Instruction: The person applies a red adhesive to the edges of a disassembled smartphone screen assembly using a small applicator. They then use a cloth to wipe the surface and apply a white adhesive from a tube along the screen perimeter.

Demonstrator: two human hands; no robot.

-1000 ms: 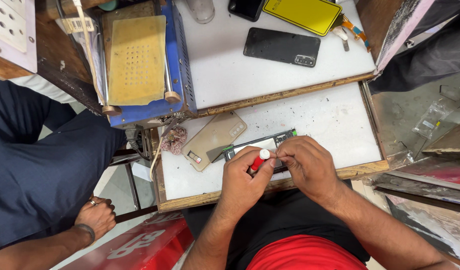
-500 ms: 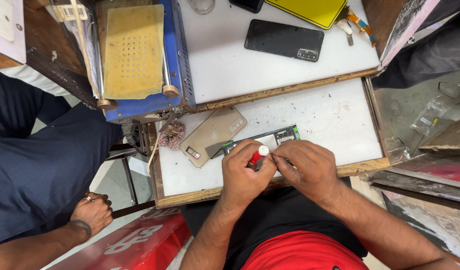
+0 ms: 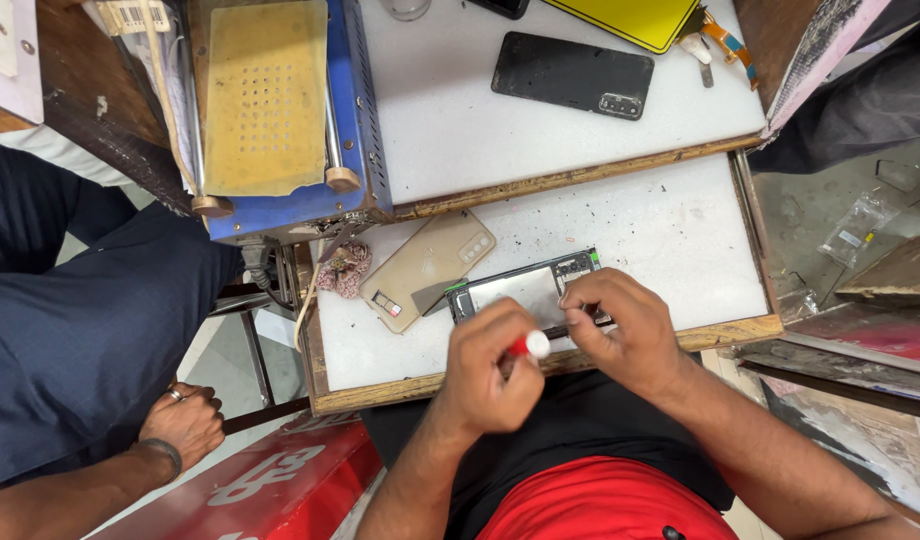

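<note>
White worktop with wooden edging, carrying all the work. Above and to the left of both hands, a blue heating machine with a yellow pad. Just beyond the left hand, a beige back cover. Right hand, fingers pinched narrow, pressing on the opened phone beneath it. Left hand, closed around a red-and-white screwdriver, touching the phone's near edge.
</note>
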